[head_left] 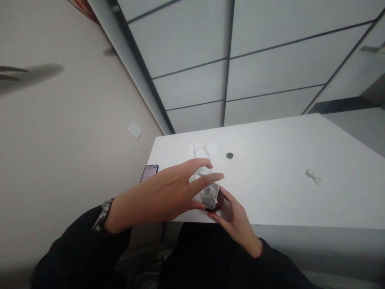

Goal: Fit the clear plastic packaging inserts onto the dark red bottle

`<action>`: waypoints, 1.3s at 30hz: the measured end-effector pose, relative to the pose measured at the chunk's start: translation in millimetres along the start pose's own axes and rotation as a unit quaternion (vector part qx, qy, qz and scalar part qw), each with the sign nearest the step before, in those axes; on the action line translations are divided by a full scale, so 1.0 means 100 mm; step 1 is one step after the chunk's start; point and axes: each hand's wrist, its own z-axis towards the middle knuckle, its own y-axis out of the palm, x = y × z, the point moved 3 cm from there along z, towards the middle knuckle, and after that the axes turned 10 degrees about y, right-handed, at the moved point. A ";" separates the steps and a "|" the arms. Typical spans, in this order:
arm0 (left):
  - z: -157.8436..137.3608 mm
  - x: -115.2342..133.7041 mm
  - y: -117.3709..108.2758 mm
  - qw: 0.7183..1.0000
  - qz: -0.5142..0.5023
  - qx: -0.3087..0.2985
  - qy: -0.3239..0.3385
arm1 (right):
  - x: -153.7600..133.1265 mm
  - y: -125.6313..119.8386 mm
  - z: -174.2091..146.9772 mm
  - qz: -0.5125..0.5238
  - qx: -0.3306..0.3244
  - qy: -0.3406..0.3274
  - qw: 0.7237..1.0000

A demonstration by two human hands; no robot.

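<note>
At the frame's lower centre, our right hand [239, 220] held a dark red round object [220, 201] between thumb and fingers. A clear-and-silver square piece [209, 195] overlapped it, below our left hand's [177, 184] wide-spread fingers. We could tell no long axis. The white table [270, 180] stretched rightward; a pale wall [75, 120] filled the left.

A clear, square-cornered plastic piece [209, 195] with a round form in it sits tilted against a glossy dark-red rounded object [221, 199]. Both are at the desk's [270, 188] near edge, left of its middle.
</note>
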 end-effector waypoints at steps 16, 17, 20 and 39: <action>-0.18 -0.06 0.08 0.999 -0.022 0.031 -0.022 | 0.02 -0.01 0.00 -0.016 -0.004 0.003 1.000; -0.20 -0.07 0.10 0.998 -0.036 0.037 -0.035 | 0.02 -0.01 0.00 -0.017 -0.005 0.006 1.000; -0.24 -0.11 0.13 0.993 -0.071 0.062 -0.074 | 0.03 -0.01 0.00 -0.017 -0.005 0.010 1.000; -0.25 -0.10 0.15 0.994 -0.051 0.094 -0.030 | 0.00 -0.02 0.01 -0.014 -0.005 0.001 1.000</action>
